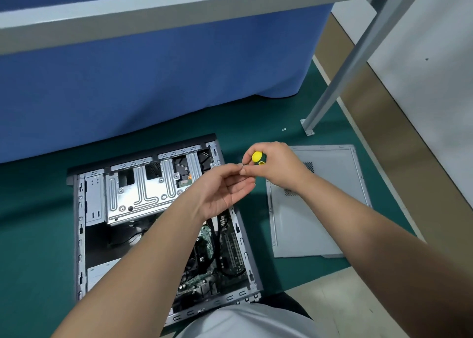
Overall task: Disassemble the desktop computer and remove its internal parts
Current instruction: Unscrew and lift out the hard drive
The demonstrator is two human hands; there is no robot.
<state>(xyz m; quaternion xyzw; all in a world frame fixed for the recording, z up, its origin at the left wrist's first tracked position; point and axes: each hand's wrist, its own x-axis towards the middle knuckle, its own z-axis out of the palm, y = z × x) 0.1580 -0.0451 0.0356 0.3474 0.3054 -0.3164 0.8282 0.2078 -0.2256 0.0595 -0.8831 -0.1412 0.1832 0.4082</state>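
The open desktop computer case (82, 235) lies flat on the green floor, showing its silver drive cage (143, 192) and the green motherboard (210, 245) partly behind my left forearm. My right hand (276, 166) grips a screwdriver with a yellow-capped handle (257, 156) just right of the case's far corner. My left hand (225, 189) is raised to the screwdriver's tip and pinches a tiny metal piece, seemingly a screw (242, 166), there. Both hands hover above the case's right edge.
The removed grey side panel (314, 209) lies on the floor to the right of the case. Two small screws (283, 129) sit near a grey metal frame leg (308, 126). A blue cloth-draped table (153, 82) stands behind. A wall runs along the right.
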